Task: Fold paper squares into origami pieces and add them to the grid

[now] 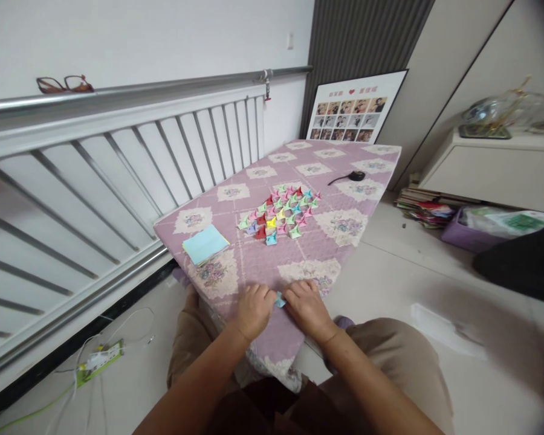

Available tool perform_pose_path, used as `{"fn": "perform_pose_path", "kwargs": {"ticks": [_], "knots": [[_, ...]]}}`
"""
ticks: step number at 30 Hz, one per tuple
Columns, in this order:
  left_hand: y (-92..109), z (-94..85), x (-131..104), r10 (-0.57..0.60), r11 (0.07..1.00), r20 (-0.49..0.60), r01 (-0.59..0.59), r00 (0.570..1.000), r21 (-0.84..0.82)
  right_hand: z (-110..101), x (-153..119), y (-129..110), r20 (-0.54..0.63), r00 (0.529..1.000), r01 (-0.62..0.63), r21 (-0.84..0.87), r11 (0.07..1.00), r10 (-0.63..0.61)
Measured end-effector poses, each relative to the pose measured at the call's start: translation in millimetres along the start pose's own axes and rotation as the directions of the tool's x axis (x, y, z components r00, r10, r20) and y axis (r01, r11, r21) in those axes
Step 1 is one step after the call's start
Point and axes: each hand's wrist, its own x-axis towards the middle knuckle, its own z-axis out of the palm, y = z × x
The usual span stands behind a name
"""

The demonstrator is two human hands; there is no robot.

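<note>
Between my two hands, at the near end of the table, is a small piece of folded blue paper [280, 299]. My left hand [256, 309] has its fingers curled at the paper's left edge. From the other side, my right hand [307, 307] pinches the right edge; much of the paper is hidden by the fingers. Farther up the table stand several folded paper figures [281, 211] in rows, coloured green, red, pink, yellow, blue and purple. To the left lies a stack of square paper sheets [205, 245], light blue on top.
A patterned pink tablecloth [263, 266] covers the table. Near its right edge lies a black tape measure [356, 176]. A white radiator [163, 163] runs along the left wall, with glasses [64, 84] on its pipe. On the floor at left is a power strip [102, 359] with cords.
</note>
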Motion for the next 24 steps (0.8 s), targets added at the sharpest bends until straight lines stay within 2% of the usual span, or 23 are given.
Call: {"fn": "perform_pose_path", "kwargs": {"ticks": [3,8,16,20,24], "knots": [[2.9,9.4,-8.5,0.009,1.000,0.023,-0.009,1.000,0.007,8.9,-9.9,-0.9,0.033,0.999,0.013,0.014,1.000,-0.013],[7.3,14.7,-20.3,-0.078,0.993,0.061,0.083,0.995,-0.085,17.8,-23.2,3.2,0.066,0.998,-0.023,0.139,0.990,0.014],[8.7,19.4,-29.5,-0.251,0.934,0.010,0.245,0.968,-0.261,17.6,-30.7,6.1,0.042,0.996,-0.085,0.354,0.931,0.075],[10.4,18.5,-28.1,-0.335,0.897,0.033,0.330,0.942,-0.293,22.0,-31.7,4.6,0.036,0.985,-0.169,0.357,0.919,0.167],[10.3,17.0,-25.9,-0.360,0.876,0.071,0.363,0.930,-0.318,24.2,-29.4,1.4,0.042,0.970,-0.239,0.321,0.917,0.239]]}}
